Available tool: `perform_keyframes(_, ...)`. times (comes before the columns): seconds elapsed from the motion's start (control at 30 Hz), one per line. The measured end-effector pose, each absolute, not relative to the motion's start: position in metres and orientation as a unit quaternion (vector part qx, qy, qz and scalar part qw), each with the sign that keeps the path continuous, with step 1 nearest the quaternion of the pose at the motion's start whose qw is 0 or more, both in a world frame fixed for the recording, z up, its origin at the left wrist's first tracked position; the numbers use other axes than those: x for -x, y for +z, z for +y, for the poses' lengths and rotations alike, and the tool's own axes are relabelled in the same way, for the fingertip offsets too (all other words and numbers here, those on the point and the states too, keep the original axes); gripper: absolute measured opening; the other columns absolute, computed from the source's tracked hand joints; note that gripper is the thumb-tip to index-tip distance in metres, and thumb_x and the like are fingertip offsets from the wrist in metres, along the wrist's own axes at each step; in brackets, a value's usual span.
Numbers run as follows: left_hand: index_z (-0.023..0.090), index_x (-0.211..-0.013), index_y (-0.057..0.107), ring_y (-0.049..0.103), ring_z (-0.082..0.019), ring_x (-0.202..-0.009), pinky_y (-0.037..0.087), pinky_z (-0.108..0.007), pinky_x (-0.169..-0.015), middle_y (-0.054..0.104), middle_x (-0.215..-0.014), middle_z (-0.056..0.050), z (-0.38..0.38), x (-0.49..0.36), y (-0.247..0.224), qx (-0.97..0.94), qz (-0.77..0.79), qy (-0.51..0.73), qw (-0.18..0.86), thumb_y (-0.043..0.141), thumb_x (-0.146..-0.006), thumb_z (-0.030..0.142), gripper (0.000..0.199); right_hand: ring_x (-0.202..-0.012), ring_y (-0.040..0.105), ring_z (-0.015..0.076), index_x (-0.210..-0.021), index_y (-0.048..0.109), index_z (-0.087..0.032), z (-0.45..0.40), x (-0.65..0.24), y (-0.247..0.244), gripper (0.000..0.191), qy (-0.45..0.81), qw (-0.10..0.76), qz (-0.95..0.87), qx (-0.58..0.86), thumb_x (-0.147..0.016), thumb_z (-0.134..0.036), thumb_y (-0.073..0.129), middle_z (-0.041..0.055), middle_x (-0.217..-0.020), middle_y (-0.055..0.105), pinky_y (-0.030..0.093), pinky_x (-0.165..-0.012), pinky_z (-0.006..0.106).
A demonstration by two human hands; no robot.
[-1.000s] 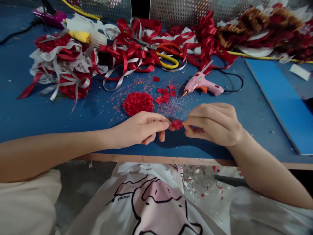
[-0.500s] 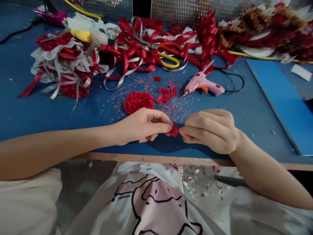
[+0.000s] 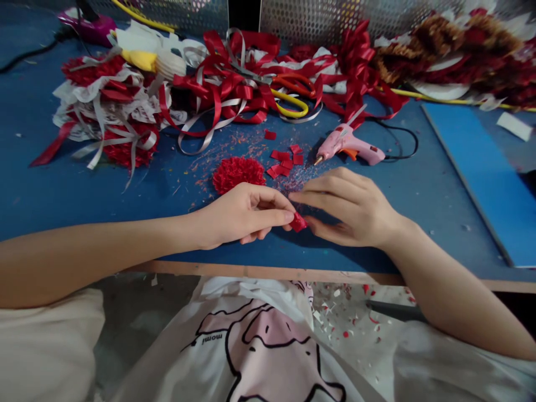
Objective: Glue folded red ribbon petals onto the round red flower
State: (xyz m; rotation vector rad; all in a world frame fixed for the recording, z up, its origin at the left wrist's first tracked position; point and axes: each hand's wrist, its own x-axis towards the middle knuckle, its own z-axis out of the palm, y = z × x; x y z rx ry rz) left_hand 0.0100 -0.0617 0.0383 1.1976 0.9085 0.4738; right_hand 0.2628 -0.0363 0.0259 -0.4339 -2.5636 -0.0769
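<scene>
Pinched between the thumb and fingers of my left hand (image 3: pixel 247 215) is a small folded red ribbon piece (image 3: pixel 298 222). My right hand (image 3: pixel 349 209) is beside it with thumb and fingers apart; its thumb tip is close to the ribbon piece, and I cannot tell whether they touch. A ruffled red flower (image 3: pixel 238 174) lies just behind my left hand. Several small red ribbon squares (image 3: pixel 286 163) are scattered behind the gap between my hands. The pink glue gun (image 3: pixel 350 145) rests behind my right hand, nozzle toward the left.
Tangled red and grey ribbons (image 3: pixel 226 92) fill the back, with yellow-and-orange-handled scissors (image 3: pixel 293 106) on them. Red and white ribbon flowers (image 3: pixel 113 106) lie at left. A blue board (image 3: pixel 481 173) is at right, below a brown and red pile (image 3: pixel 452 50). The wooden table edge (image 3: pixel 259 272) runs in front.
My right hand has let go of the red ribbon piece; its fingers have spread and moved up and left. My left hand still holds the piece in nearly the same place.
</scene>
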Motion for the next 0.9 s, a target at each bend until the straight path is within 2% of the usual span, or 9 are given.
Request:
perform_keyframes(0.07,0.014,-0.092,0.073,0.045,-0.003,-0.041,0.034,-0.012,-0.034,0.060,-0.058,0.005,-0.062,-0.009,0.037,-0.533,0.409,0.219,0.707,0.070,-0.097,0.019,0.007,-0.095,0.069,0.0233,-0.118,0.073,-0.021,-0.033,-0.260,0.025,0.024,-0.010,0.273,-0.950,0.149,-0.095,-0.018,0.069,0.0072,-0.104,0.079,0.058,-0.079,0.040)
perform_keyframes(0.17,0.013,-0.092,0.072,0.042,-0.002,-0.039,0.034,-0.012,-0.035,0.057,-0.054,0.006,-0.063,-0.010,0.037,-0.516,0.418,0.228,0.712,0.069,-0.098,0.017,0.008,-0.094,0.069,0.0232,-0.111,0.077,-0.027,-0.033,-0.260,0.026,0.020,0.010,0.316,-0.929,0.194,-0.095,-0.016,0.070,0.0031,-0.095,0.081,0.057,-0.083,0.043)
perform_keyframes(0.3,0.011,-0.094,0.073,0.044,-0.001,-0.041,0.035,-0.013,-0.036,0.068,-0.068,0.001,-0.063,-0.011,0.035,-0.503,0.431,0.252,0.705,0.070,-0.097,0.016,0.006,-0.090,0.071,0.0238,-0.108,0.078,-0.029,-0.039,-0.261,0.032,0.019,0.030,0.364,-0.885,0.288,-0.098,-0.017,0.068,0.0031,-0.096,0.081,0.058,-0.087,0.047)
perform_keyframes(0.43,0.011,-0.098,0.074,0.045,-0.001,-0.045,0.035,-0.013,-0.037,0.073,-0.080,-0.003,-0.063,-0.011,0.032,-0.497,0.431,0.279,0.700,0.070,-0.097,0.016,0.006,-0.085,0.072,0.0236,-0.102,0.079,-0.029,-0.041,-0.259,0.036,0.015,0.078,0.429,-0.832,0.342,-0.099,-0.019,0.068,0.0039,-0.091,0.081,0.059,-0.088,0.050)
perform_keyframes(0.6,0.011,-0.100,0.075,0.046,-0.001,-0.046,0.035,-0.014,-0.038,0.075,-0.084,-0.005,-0.063,-0.008,0.026,-0.494,0.422,0.303,0.697,0.070,-0.097,0.016,0.008,-0.082,0.073,0.0226,-0.097,0.082,-0.025,-0.035,-0.258,0.032,0.016,0.235,0.542,-0.726,0.352,-0.101,-0.023,0.067,0.0079,-0.086,0.079,0.060,-0.081,0.044)
perform_keyframes(0.73,0.012,-0.099,0.077,0.047,-0.001,-0.045,0.035,-0.014,-0.038,0.075,-0.082,-0.004,-0.064,-0.008,0.024,-0.487,0.429,0.313,0.694,0.072,-0.097,0.018,0.008,-0.078,0.074,0.0166,-0.105,0.086,-0.029,-0.029,-0.256,0.026,0.013,0.345,0.597,-0.659,0.301,-0.098,-0.029,0.074,0.0042,-0.084,0.079,0.063,-0.081,0.036)
perform_keyframes(0.8,0.013,-0.097,0.077,0.047,-0.001,-0.044,0.035,-0.014,-0.038,0.075,-0.081,-0.003,-0.064,-0.009,0.024,-0.479,0.431,0.320,0.694,0.073,-0.096,0.019,0.008,-0.066,0.070,0.0124,-0.106,0.086,-0.029,-0.028,-0.254,0.025,0.013,0.380,0.604,-0.643,0.278,-0.096,-0.032,0.078,0.0007,-0.075,0.076,0.061,-0.070,0.030)
perform_keyframes(0.9,0.013,-0.095,0.078,0.048,-0.001,-0.044,0.036,-0.013,-0.038,0.076,-0.080,-0.003,-0.064,-0.011,0.025,-0.468,0.431,0.329,0.698,0.074,-0.095,0.019,0.007,-0.051,0.062,0.0094,-0.104,0.086,-0.027,-0.030,-0.253,0.026,0.012,0.413,0.589,-0.640,0.269,-0.096,-0.030,0.077,-0.0013,-0.066,0.071,0.051,-0.048,0.025)
